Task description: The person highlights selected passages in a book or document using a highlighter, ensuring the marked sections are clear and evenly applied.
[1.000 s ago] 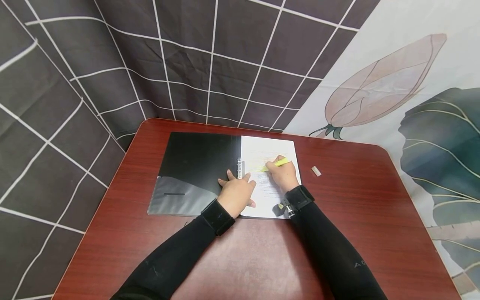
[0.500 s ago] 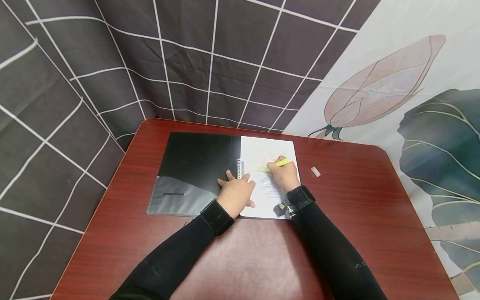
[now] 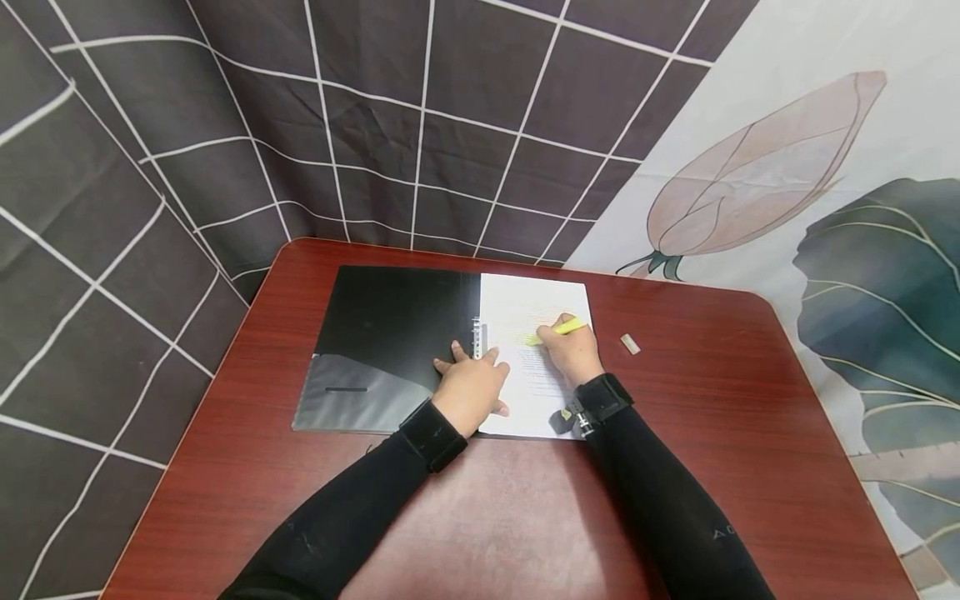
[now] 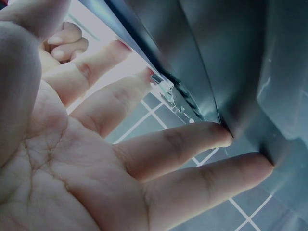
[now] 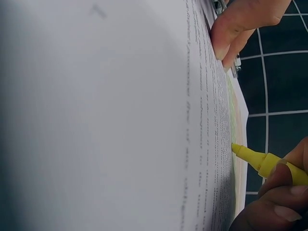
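A yellow highlighter point(image 3: 564, 326) is pinched in my right hand point(image 3: 574, 353), above the right half of a printed white page point(image 3: 534, 292). In the right wrist view the tip of the highlighter point(image 5: 250, 156) meets the page among lines of text, near green and orange marked lines. My left hand point(image 3: 472, 390) lies with fingers spread across the binder's spine, some fingertips on the page and others on the black ring binder point(image 3: 405, 308). The left wrist view shows those straight fingers point(image 4: 173, 149) touching the binder's dark surface. Metal rings point(image 3: 478, 337) show beside the page's left edge.
A small whitish block, perhaps an eraser point(image 3: 630, 343), lies on the reddish-brown table point(image 3: 697, 400) right of the binder. A clear pocket point(image 3: 352, 400) covers the binder's lower left. Dark gridded cloth point(image 3: 375, 125) and a flower-printed hanging point(image 3: 757, 192) stand behind the table.
My right hand and the highlighter have shifted slightly to the right along the page. The left hand stays spread in the same place on the binder.
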Tool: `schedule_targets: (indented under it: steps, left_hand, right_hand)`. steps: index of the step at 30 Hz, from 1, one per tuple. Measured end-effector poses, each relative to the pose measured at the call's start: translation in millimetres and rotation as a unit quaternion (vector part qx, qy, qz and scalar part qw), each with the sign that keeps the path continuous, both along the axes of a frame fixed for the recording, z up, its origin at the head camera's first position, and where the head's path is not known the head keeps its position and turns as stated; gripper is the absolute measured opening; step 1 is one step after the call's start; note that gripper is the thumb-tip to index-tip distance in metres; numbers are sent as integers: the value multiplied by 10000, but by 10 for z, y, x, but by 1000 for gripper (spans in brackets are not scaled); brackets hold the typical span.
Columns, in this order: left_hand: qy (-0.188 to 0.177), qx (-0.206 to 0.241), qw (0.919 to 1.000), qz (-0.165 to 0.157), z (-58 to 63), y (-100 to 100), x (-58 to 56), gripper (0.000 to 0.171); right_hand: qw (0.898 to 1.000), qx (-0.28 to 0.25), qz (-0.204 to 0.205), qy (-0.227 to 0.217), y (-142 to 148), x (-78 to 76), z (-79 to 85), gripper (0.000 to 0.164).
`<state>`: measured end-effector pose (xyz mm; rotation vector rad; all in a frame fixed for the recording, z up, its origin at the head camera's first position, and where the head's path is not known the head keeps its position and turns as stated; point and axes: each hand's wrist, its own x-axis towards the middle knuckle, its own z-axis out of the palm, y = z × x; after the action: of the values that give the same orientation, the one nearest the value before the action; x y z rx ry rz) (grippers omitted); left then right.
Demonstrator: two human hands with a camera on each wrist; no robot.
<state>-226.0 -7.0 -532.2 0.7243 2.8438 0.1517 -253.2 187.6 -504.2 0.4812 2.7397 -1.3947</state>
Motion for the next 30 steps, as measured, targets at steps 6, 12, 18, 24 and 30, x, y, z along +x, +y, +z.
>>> schedule_targets:
  steps: [6, 12, 18, 24, 30]
  left_hand:
    - [18, -90, 9999, -48, -110, 12, -30, 86]
    - [-6, -142, 9999, -25, -79, 16, -28, 83]
    - [101, -80, 9999, -28, -106, 12, -37, 84]
    - [142, -80, 9999, -54, -123, 0, -42, 86]
    - [106, -28, 9999, -33, 32, -14, 31, 81]
  right_hand:
    - [9999, 30, -87, -80, 4, 30, 22, 19]
    - [9999, -14, -133, -90, 9, 26, 12, 21]
    - [9999, -66, -98, -2, 17, 29, 26, 22]
    - [9999, -72, -70, 50, 31, 35, 33, 21]
    - [9999, -12, -116, 17, 44, 36, 28, 20]
